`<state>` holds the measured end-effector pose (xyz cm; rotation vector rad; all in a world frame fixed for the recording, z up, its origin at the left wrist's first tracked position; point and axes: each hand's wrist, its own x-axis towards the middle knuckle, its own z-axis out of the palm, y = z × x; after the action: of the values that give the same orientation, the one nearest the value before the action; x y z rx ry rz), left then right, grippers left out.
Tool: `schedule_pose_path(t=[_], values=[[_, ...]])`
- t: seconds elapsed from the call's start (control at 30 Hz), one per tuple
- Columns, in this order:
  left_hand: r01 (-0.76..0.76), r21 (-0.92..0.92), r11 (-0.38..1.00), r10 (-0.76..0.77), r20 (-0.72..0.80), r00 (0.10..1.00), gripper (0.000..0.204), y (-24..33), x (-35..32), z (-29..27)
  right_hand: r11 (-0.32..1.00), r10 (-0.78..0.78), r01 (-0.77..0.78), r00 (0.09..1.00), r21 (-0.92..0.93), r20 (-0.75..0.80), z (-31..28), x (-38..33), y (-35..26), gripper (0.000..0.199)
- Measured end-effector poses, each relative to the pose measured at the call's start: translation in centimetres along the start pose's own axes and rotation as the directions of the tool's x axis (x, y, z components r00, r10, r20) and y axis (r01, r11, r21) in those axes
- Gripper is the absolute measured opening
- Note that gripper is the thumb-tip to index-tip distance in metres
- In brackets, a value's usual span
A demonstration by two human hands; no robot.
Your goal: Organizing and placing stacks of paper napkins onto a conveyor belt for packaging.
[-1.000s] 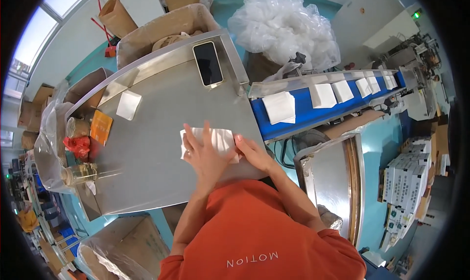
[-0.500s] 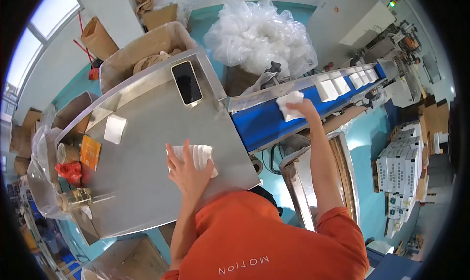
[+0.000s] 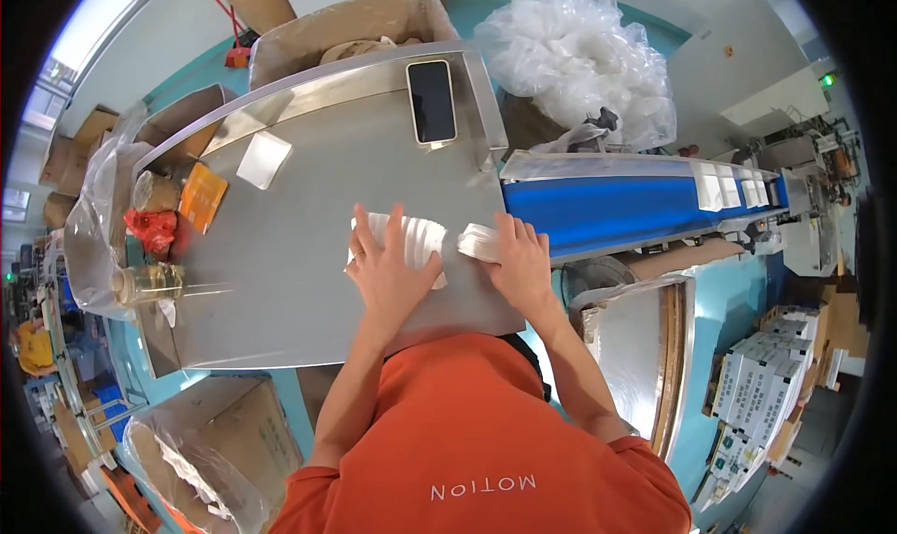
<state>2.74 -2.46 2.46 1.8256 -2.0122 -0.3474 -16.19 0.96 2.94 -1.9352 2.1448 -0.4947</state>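
Observation:
My left hand (image 3: 391, 272) lies flat with spread fingers on a fanned stack of white flat packets (image 3: 417, 235) on the steel table (image 3: 308, 282). My right hand (image 3: 519, 265) rests at the table's right edge, its fingers closed on one white packet (image 3: 479, 242) next to the stack. A blue conveyor belt (image 3: 607, 212) runs off to the right, carrying several white packets (image 3: 738, 190) at its far end.
A black phone (image 3: 432, 100) lies at the table's far edge. A single white packet (image 3: 263, 159), an orange packet (image 3: 203, 197), a red bundle (image 3: 149, 228) and a clear bottle (image 3: 149, 280) sit at the left. Cardboard boxes and a heap of clear plastic bags (image 3: 584, 53) stand behind.
My right hand has come back from the conveyor belt to the table's right edge beside the stack. My left hand has stayed on the stack.

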Motion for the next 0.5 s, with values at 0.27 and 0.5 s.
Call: schedule_pose_path(t=[0.27,0.5], values=[[-0.021,0.003,1.000,0.021,0.002,1.000,0.081,-0.5,-0.1,-0.2,0.932,0.149,-0.201,0.971,0.302,0.187,2.0,1.6,2.9,0.038],[-0.009,0.002,1.000,0.009,0.015,1.000,0.081,-0.6,-0.3,0.1,-0.199,0.802,-0.197,0.530,0.960,0.275,2.7,-1.1,11.9,0.048]])
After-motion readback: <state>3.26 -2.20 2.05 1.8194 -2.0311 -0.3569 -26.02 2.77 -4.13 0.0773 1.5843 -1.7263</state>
